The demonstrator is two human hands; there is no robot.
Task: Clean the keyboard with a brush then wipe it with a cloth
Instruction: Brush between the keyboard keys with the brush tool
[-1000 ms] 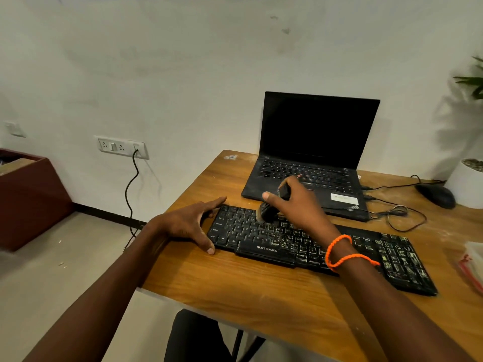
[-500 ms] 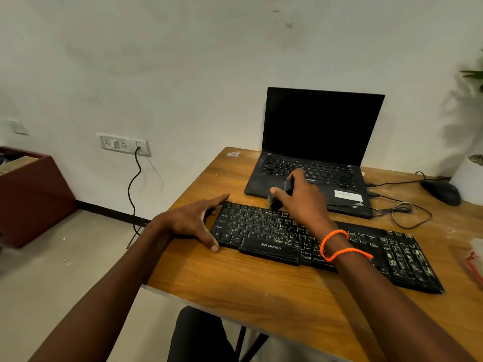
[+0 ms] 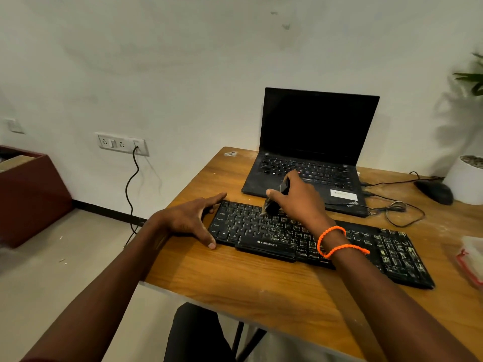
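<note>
A black keyboard (image 3: 392, 254), dusty with pale powder on its right keys, lies across the wooden table (image 3: 261, 291). My right hand (image 3: 300, 202) grips a small dark brush (image 3: 271, 205) whose bristles touch the upper left rows of keys. My left hand (image 3: 190, 220) lies at the keyboard's left end, thumb on the near corner and fingers stretched along the far corner. Orange bands circle my right wrist. No cloth is clearly identifiable.
An open black laptop (image 3: 313, 142) stands just behind the keyboard. A mouse (image 3: 435, 192) and its looped cable lie to the right, beside a white plant pot (image 3: 465, 178). A plastic packet (image 3: 473, 257) sits at the right edge. A dark red box (image 3: 31, 194) stands on the floor at left.
My right hand with the brush swept from the middle keys toward the far edge of the keyboard, then came back a little onto the upper rows. My left hand stayed put.
</note>
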